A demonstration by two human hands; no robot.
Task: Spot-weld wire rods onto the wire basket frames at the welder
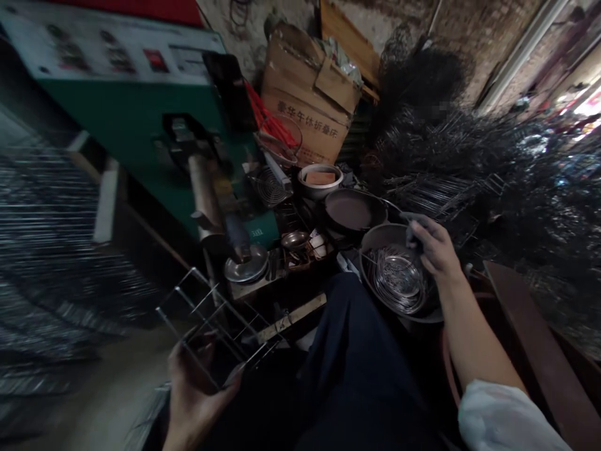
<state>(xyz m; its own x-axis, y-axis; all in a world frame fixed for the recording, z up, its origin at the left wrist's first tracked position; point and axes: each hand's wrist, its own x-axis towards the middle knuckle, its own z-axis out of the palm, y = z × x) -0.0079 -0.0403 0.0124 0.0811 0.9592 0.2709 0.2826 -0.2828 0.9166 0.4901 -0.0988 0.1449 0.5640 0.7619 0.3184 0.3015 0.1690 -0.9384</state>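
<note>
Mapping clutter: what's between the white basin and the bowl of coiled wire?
In the head view, a dark shallow pan lies between the white basin and the bowl of coiled wire.

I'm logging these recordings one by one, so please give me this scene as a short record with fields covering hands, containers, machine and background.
Left hand: holding a wire frame
Right hand: over a round pan; whether it pinches anything is unclear
Pan contents: curved thin wires
Beyond the pan: shallow dark pan; pale bowl with a reddish block
Machine: green panel, at left
Background: cardboard box; dark wire heap at right
</note>
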